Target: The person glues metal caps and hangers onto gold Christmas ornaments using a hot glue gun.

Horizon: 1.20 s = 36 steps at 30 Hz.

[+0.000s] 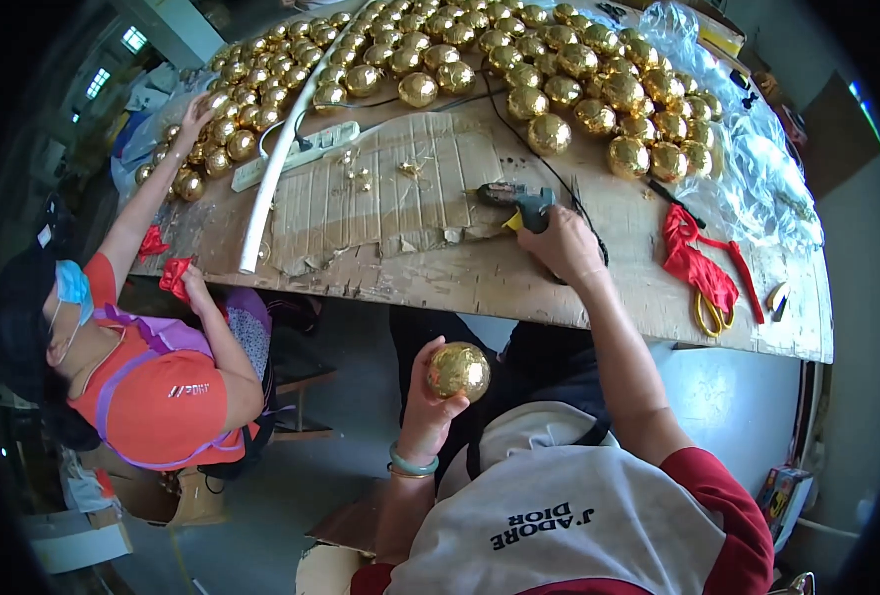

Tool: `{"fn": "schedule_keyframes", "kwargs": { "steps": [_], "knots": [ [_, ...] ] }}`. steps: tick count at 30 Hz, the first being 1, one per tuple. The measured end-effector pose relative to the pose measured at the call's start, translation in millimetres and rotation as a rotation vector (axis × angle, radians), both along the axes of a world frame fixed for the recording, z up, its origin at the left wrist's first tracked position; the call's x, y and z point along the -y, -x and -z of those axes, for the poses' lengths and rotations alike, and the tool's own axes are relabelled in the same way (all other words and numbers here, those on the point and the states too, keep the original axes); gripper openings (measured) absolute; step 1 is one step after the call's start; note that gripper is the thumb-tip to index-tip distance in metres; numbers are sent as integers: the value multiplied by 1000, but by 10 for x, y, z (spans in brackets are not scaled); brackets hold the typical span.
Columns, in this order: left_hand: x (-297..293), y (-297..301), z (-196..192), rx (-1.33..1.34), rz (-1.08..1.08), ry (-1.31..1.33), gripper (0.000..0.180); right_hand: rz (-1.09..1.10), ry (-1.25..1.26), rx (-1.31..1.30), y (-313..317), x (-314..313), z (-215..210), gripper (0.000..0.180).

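A shiny gold ball (pixel 459 372) rests in my left hand (pixel 426 405), its fingers curled round it, in front of the table's near edge. Over the table, my right hand (pixel 565 245) is closed round the grip of a dark glue gun (pixel 526 201) with a yellow trigger. The gun's nozzle points left, above a worn sheet of corrugated cardboard (pixel 361 213). Small gold bits (pixel 359 177) and strands of dried glue lie on that cardboard. A black cord (pixel 547 169) runs close by my right hand.
Many gold balls (pixel 418 89) cover the table's far half. A white pole (pixel 279 178) crosses a power strip (pixel 296 154). At right lie red cloth (pixel 696 260), yellow-handled scissors (pixel 713 314) and clear plastic (pixel 757 169). On the left, a co-worker (pixel 162 387) reaches toward the balls, holding red cloth.
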<state>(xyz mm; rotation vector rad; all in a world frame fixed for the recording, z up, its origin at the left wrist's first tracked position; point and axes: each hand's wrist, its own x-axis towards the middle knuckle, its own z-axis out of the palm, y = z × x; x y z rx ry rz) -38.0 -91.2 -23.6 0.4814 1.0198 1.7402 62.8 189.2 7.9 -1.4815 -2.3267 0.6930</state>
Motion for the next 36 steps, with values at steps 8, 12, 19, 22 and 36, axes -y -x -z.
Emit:
{"fn": "schedule_keyframes", "kwargs": {
  "steps": [8,12,19,22,36],
  "knots": [
    [-324,340,-363,-354,-80,-1,89,-91,398,-742,-449,210,-310,40],
    [-605,392,-541,-556,-148,-86,90,-281,644,-1036,-747,570,-538,56],
    [-736,331,-600,-927,-228,-42,87,-663,403,-633,-808,754,-685,42],
    [-757,280,-684,-1060,-292,7,82,-689,197,-518,-814,743,-692,40],
    [-805,215,-784,-1273,-393,34,81,-690,140,-382,-858,693,-634,39]
  ]
}}
